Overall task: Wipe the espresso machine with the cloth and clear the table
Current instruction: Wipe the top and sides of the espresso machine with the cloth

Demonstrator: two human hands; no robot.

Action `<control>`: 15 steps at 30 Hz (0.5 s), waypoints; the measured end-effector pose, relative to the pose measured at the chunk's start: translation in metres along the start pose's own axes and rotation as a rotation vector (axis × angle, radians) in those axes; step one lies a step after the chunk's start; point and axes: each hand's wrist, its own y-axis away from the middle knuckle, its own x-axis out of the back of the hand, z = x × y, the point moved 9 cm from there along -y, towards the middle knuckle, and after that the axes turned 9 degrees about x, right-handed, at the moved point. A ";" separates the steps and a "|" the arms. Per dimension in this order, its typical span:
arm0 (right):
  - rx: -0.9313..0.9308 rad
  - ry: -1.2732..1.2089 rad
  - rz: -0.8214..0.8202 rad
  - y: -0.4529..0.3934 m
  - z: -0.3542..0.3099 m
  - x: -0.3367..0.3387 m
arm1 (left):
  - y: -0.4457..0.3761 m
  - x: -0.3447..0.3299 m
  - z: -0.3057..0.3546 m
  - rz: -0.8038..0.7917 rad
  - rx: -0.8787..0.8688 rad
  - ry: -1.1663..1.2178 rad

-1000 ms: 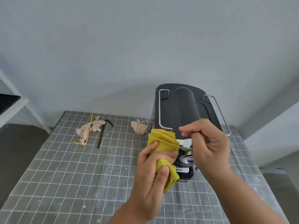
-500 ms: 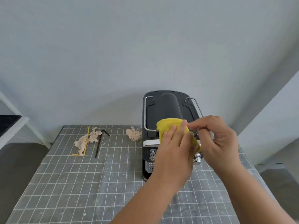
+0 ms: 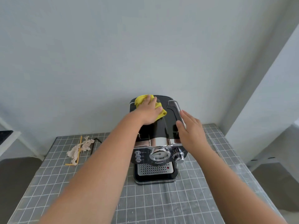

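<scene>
A black and chrome espresso machine [image 3: 159,152] stands on the grid-patterned table [image 3: 161,204], its front facing me. My left hand [image 3: 148,111] presses a yellow cloth [image 3: 142,98] flat on the far left part of the machine's black top. My right hand [image 3: 190,128] lies open along the machine's top right edge, beside the chrome rail [image 3: 177,105], holding nothing. A crumpled beige paper scrap [image 3: 80,148], a yellow straw [image 3: 79,151] and a dark bent stick [image 3: 94,143] lie on the table to the left.
A white wall rises right behind the machine and table. A white shelf edge [image 3: 8,139] shows at the far left, and another white surface [image 3: 275,126] stands to the right. Grey floor lies on both sides of the table.
My left hand carried the cloth from the machine's front up onto its top and toward the back. My right hand let go at the front and moved, open, to the top right edge.
</scene>
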 end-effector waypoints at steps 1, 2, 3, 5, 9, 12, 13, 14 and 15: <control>-0.009 0.001 -0.019 -0.004 -0.001 -0.003 | -0.002 -0.001 0.001 -0.023 -0.010 -0.053; -0.028 -0.009 -0.037 -0.007 -0.002 -0.006 | -0.001 -0.002 0.002 -0.038 -0.016 -0.086; -0.054 -0.029 -0.046 -0.009 -0.001 -0.007 | 0.002 -0.002 0.003 -0.043 -0.025 -0.102; -0.112 -0.066 -0.045 -0.009 0.001 -0.007 | 0.018 -0.005 0.002 -0.065 -0.069 -0.114; -0.172 -0.142 -0.045 -0.003 0.006 -0.009 | 0.079 -0.024 0.000 -0.118 -0.277 -0.182; -0.187 -0.178 -0.006 -0.002 0.008 -0.008 | 0.103 -0.036 0.016 -0.133 -0.432 -0.297; -0.188 -0.188 0.008 -0.002 0.008 -0.007 | 0.103 -0.036 0.024 -0.136 -0.464 -0.320; -0.191 -0.194 0.020 -0.002 0.009 -0.007 | 0.096 -0.036 0.030 -0.144 -0.478 -0.336; -0.188 -0.197 0.032 -0.001 0.008 -0.006 | 0.086 -0.034 0.035 -0.151 -0.471 -0.353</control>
